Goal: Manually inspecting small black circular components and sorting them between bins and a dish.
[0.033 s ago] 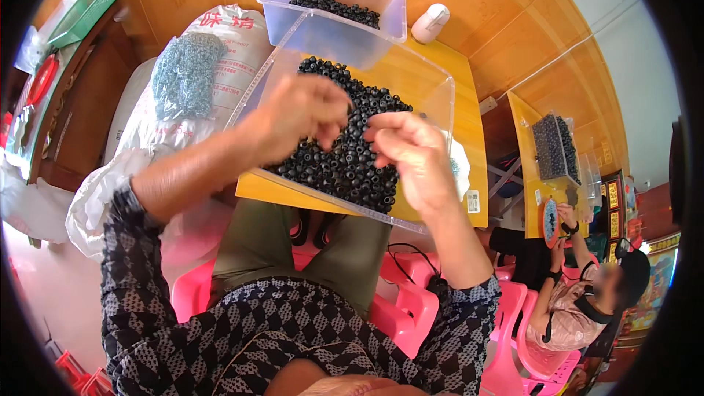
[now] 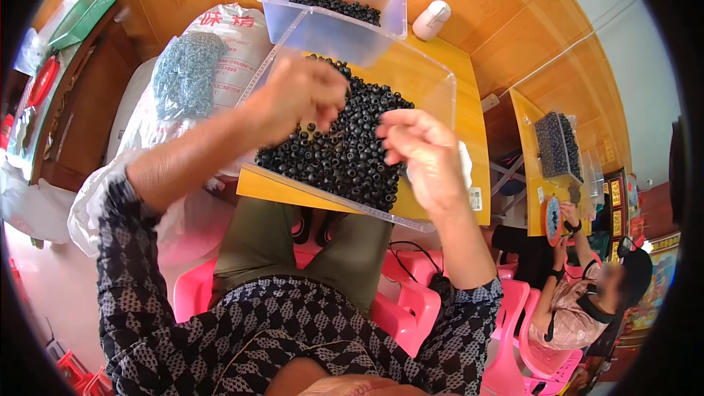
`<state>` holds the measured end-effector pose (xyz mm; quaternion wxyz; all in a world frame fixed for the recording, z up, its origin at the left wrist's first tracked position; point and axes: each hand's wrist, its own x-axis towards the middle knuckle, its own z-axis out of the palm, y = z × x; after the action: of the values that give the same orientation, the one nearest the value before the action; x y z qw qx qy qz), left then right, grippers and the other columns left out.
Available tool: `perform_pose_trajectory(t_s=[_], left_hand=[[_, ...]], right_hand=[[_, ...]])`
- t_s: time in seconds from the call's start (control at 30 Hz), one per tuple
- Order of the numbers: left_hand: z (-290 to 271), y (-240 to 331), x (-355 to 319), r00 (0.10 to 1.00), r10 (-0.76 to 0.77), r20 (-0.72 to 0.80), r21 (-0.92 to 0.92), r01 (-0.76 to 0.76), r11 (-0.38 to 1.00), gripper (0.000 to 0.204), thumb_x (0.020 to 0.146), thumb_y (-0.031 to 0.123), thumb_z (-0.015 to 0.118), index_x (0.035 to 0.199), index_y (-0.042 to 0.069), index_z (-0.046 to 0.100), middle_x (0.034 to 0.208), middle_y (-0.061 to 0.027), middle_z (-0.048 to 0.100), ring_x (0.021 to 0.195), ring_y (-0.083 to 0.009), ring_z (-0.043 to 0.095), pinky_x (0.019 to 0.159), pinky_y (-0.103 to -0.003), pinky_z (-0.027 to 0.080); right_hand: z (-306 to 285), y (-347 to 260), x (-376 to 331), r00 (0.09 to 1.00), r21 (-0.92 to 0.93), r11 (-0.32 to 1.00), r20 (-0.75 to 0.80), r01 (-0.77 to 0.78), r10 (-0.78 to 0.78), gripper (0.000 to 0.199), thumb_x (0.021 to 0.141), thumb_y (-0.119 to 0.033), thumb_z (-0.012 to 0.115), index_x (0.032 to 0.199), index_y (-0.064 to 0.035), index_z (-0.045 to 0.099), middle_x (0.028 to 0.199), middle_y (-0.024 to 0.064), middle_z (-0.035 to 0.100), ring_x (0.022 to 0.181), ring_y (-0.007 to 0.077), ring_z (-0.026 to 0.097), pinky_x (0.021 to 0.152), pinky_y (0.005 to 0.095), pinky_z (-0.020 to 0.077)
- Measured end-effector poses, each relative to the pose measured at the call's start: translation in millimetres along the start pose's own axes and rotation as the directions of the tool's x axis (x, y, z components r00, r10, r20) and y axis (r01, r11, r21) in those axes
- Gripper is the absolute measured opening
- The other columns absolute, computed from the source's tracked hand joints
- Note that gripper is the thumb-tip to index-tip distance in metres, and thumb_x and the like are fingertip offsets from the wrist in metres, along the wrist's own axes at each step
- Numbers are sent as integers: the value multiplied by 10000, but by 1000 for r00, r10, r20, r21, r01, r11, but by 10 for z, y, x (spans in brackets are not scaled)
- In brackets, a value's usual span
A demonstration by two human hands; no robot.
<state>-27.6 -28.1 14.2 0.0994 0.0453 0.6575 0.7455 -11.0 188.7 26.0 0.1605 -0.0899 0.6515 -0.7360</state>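
Both hands work over a clear plastic tray point(image 2: 433, 88) heaped with small black beads point(image 2: 345, 150). Left hand point(image 2: 301, 95) hovers above the heap's far left part, fingers curled down and bunched together at the tips just over the beads; whether a bead sits between them cannot be told. Right hand point(image 2: 422, 154) is raised over the heap's right edge, fingers loosely bent with thumb and forefinger drawn close, as if pinching something too small to make out. The beads lie directly beneath and between the two hands, filling the near half of the tray, which rests on a yellow table point(image 2: 469, 139). Beyond the left hand stands a second clear bin point(image 2: 367, 0) with a thinner layer of black beads. To the far right of that bin lies a white bottle point(image 2: 430, 20) on its side. Left of the left hand sits a white sack point(image 2: 235, 37) with red printing, and against it a clear bag of grey-green beads point(image 2: 183, 77). Right of the right hand, a small white label point(image 2: 476, 199) sticks to the table's edge.
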Motion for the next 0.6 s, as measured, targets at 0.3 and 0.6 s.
perform_pose_trajectory(t_s=[0.3, 0.6], left_hand=[[-1139, 348, 2171, 920, 216, -326, 626, 39, 779, 243, 686, 282, 653, 853, 106, 656, 846, -133, 656, 730, -277, 627, 550, -499, 459], [-37, 16, 1319, 900, 297, 319, 852, -410, 326, 73, 678, 62, 575, 643, 5, 604, 607, -135, 588, 584, -277, 592, 541, -398, 478]], right_hand=[[-759, -74, -266, 950, 38, 991, -292, 128, -111, 152, 810, -51, 584, 943, 21, 588, 817, 88, 605, 672, 118, 519, 600, 229, 397], [-1275, 182, -353, 887, -1, 988, -441, 155, -139, 140, 811, -54, 589, 931, 19, 586, 808, 87, 601, 660, 120, 517, 576, 227, 392]])
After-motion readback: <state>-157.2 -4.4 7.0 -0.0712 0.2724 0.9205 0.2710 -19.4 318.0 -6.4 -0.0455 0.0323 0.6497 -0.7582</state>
